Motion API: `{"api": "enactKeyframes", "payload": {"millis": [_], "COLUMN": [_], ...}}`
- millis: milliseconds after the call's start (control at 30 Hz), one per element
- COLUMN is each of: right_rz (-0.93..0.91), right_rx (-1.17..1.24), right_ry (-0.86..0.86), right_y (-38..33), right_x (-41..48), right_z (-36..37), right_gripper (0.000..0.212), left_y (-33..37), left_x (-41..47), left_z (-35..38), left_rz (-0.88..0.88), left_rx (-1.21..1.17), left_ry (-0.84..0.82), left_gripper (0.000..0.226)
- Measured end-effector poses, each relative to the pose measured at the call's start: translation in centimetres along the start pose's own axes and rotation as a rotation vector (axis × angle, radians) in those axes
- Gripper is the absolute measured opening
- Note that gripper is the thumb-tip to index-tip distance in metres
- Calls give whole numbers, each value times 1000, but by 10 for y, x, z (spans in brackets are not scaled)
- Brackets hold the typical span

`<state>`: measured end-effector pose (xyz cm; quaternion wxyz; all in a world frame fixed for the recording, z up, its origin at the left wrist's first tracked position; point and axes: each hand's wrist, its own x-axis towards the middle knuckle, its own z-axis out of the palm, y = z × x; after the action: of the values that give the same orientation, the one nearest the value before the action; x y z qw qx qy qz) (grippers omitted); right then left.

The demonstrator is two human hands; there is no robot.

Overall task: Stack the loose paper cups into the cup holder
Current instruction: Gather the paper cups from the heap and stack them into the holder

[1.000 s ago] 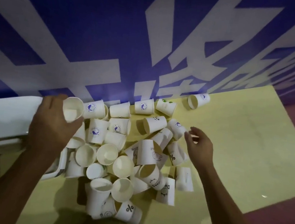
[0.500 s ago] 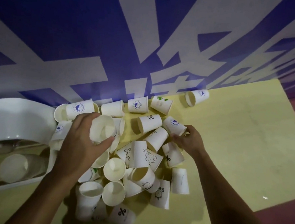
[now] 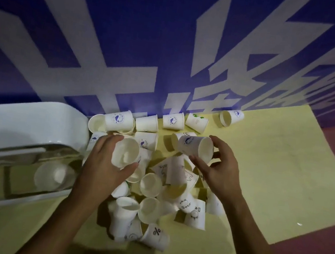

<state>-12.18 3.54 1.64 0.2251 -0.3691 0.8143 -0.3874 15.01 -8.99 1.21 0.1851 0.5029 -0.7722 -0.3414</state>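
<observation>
Several loose white paper cups (image 3: pixel 151 185) lie piled on a yellow table (image 3: pixel 271 182). My left hand (image 3: pixel 105 165) grips a white cup (image 3: pixel 125 155) with its mouth facing up, above the pile's left side. My right hand (image 3: pixel 220 169) holds a cup with a blue logo (image 3: pixel 194 148) on its side, lifted above the pile. The white cup holder (image 3: pixel 25 126) lies at the left, and through its clear front part a stack of cups (image 3: pixel 53 176) shows.
A blue wall banner with large white characters (image 3: pixel 171 53) rises right behind the table. More cups line the table's back edge, one apart (image 3: pixel 230 118) at the right. Dark red floor (image 3: pixel 327 241) lies beyond the table's right and front edges.
My right hand has picked up a blue-logo cup from the pile and lifted it. My left hand with its cup has come from the holder to above the pile.
</observation>
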Motion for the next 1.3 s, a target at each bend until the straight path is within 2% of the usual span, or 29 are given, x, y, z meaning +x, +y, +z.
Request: {"api": "enactKeyframes", "payload": {"millis": [333, 533, 933, 1033, 1167, 1300], "right_rz": [-197, -265, -407, -392, -427, -367], "right_rx": [13, 53, -129, -182, -301, -288], "right_ry": [-154, -207, -311, -362, -335, -373], "right_y": [-108, -142, -154, -151, -140, -131], "right_x": [-89, -120, -122, -117, -113, -110], "right_z": [130, 202, 267, 281, 299, 305], "right_gripper": [79, 77, 79, 79, 80, 81], "left_y": [-83, -137, -186, -187, -188, -188], "left_x": [-78, -114, -136, -136, -134, -131], "left_z": [-101, -147, -176, -177, -178, -177], "left_rz": [-26, -23, -59, -56, -40, -54], "left_rx": [-146, -164, -161, -167, -171, -187], "left_ry": [46, 73, 127, 129, 134, 128], "left_gripper": [67, 66, 64, 64, 65, 63]}}
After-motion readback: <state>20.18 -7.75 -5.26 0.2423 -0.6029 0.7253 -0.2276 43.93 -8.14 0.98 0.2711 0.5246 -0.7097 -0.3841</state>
